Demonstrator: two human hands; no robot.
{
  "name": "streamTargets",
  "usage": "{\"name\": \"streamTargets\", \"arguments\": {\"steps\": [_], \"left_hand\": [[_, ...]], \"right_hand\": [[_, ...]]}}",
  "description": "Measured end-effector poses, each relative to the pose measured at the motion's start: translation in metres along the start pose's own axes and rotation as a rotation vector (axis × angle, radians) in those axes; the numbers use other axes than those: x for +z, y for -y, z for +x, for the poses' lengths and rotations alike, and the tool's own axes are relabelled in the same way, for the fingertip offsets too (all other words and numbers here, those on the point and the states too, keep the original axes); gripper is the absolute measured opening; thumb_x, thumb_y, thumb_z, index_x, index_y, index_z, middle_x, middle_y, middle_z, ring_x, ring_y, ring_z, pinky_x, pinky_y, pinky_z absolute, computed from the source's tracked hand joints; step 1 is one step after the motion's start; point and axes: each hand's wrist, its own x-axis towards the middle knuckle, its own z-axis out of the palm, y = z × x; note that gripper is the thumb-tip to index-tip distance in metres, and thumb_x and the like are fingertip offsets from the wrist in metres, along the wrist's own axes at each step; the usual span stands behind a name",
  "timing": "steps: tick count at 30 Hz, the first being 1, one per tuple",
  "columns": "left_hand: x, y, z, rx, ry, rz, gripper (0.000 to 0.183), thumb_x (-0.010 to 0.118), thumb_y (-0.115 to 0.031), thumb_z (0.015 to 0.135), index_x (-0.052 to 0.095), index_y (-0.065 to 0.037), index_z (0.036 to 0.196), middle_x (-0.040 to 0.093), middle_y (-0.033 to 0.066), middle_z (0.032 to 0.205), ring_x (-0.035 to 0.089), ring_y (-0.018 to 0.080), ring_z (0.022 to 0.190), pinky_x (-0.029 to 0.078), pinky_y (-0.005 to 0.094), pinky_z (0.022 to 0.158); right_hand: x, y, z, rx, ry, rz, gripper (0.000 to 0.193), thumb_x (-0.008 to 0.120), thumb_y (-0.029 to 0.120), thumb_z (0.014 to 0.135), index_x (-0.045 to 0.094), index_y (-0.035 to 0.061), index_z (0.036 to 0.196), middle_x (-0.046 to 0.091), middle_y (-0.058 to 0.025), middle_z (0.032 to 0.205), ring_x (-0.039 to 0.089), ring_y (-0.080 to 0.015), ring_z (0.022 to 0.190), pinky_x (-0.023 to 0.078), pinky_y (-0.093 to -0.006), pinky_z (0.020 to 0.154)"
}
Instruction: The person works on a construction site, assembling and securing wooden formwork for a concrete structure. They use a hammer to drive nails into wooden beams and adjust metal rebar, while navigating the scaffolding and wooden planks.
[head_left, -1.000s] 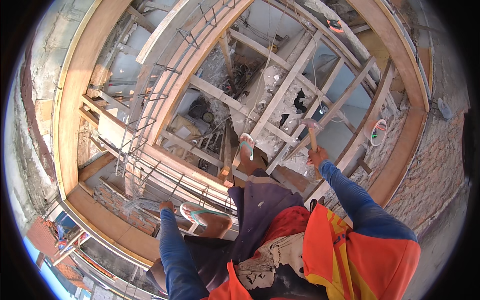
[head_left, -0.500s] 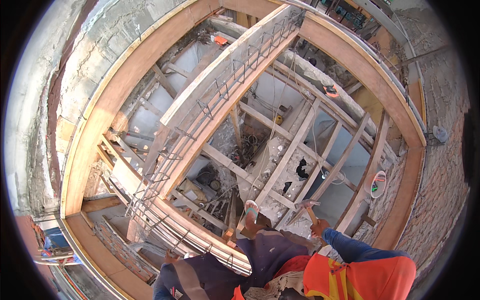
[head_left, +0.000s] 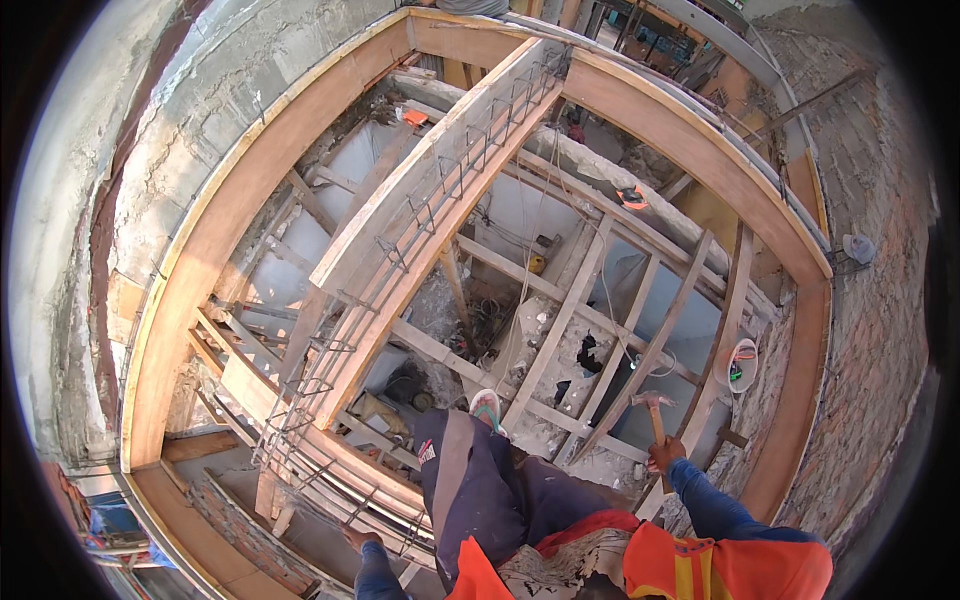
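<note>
Formwork shell: I see wooden formwork [head_left: 690, 150] of broad boards ringing an open shaft, set on edge to contain a pour, by my reading.
Walls: rough concrete wall [head_left: 150, 150] on the left, brick wall [head_left: 880, 330] on the right; the boards sit tight against both.
Centre beam form: a long plank trough [head_left: 420, 215] crosses the opening diagonally, with a rebar cage [head_left: 440, 200] lying inside it, stirrups upright along its length.
Cross braces: thin timber battens [head_left: 560, 320] span below like a ladder, apparently propping the side boards apart.
Wearer's stance: one leg [head_left: 470, 480] in dark trousers stretched forward, sandal [head_left: 487, 408] planted on a batten, seemingly for footing over the drop.
Right hand [head_left: 667, 455]: closed tight around the handle of a hammer [head_left: 655, 410], head up and just beside a slanted batten near the right boards; held low on the handle, which I judge gives swing.
Left hand [head_left: 360, 540]: low at the frame's bottom, resting on or at the rebar by the near trough edge, likely for balance; I can't tell whether the fingers are curled or flat.
Small items: a pale bucket [head_left: 742, 362] hangs by the right boards, near the hammer; an orange object [head_left: 630, 197] sits on a far ledge.
</note>
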Motion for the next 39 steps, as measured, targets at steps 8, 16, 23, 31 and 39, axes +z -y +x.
{"name": "streamTargets", "arguments": {"steps": [8,16,23,31,39], "left_hand": [[0.013,0.008,0.039,-0.217,-0.064,0.023,0.074,0.056,0.002,0.083,0.027,-0.027,0.145,0.052,0.0196,0.135,0.054,0.0349,0.122,0.046,0.0442,0.102],[-0.007,0.008,0.049,-0.296,-0.031,0.119,0.063,0.050,-0.006,0.094,0.026,-0.037,0.143,0.058,0.0217,0.125,0.057,0.0348,0.117,0.052,0.0497,0.089],[-0.092,0.032,0.025,-0.312,-0.163,0.385,0.058,0.058,-0.017,0.091,0.034,-0.025,0.144,0.055,0.0177,0.132,0.057,0.0338,0.118,0.049,0.0457,0.095],[-0.191,-0.020,0.007,-0.251,-0.314,0.307,0.053,0.059,-0.020,0.091,0.042,-0.018,0.141,0.054,0.0133,0.136,0.056,0.0325,0.119,0.048,0.0431,0.097],[-0.180,-0.250,-0.066,0.627,-0.288,-0.072,0.045,0.049,-0.007,0.092,0.047,-0.021,0.135,0.056,0.0143,0.132,0.057,0.0367,0.116,0.047,0.0469,0.092]], "right_hand": [[0.000,-0.114,-0.009,0.177,-0.082,0.120,0.024,0.061,0.008,0.083,0.058,-0.0058,0.102,0.066,-0.0163,0.070,0.068,-0.0246,0.056,0.060,-0.0358,0.047],[-0.067,-0.129,-0.003,0.356,-0.070,-0.039,0.014,0.061,0.005,0.084,0.053,0.0033,0.095,0.060,-0.0131,0.063,0.062,-0.0268,0.050,0.056,-0.0421,0.044],[-0.110,-0.037,0.047,0.330,-0.203,-0.012,0.015,0.060,0.007,0.084,0.058,0.0000,0.097,0.061,-0.0115,0.063,0.063,-0.0201,0.052,0.055,-0.0344,0.044],[-0.105,0.008,0.119,0.232,-0.113,-0.001,0.020,0.062,0.013,0.083,0.061,0.0003,0.099,0.065,-0.0103,0.068,0.066,-0.0187,0.054,0.058,-0.0324,0.049],[-0.086,0.076,0.126,0.172,0.014,0.124,0.027,0.063,0.013,0.083,0.057,-0.0050,0.102,0.062,-0.0103,0.067,0.065,-0.0200,0.054,0.059,-0.0323,0.052]]}}
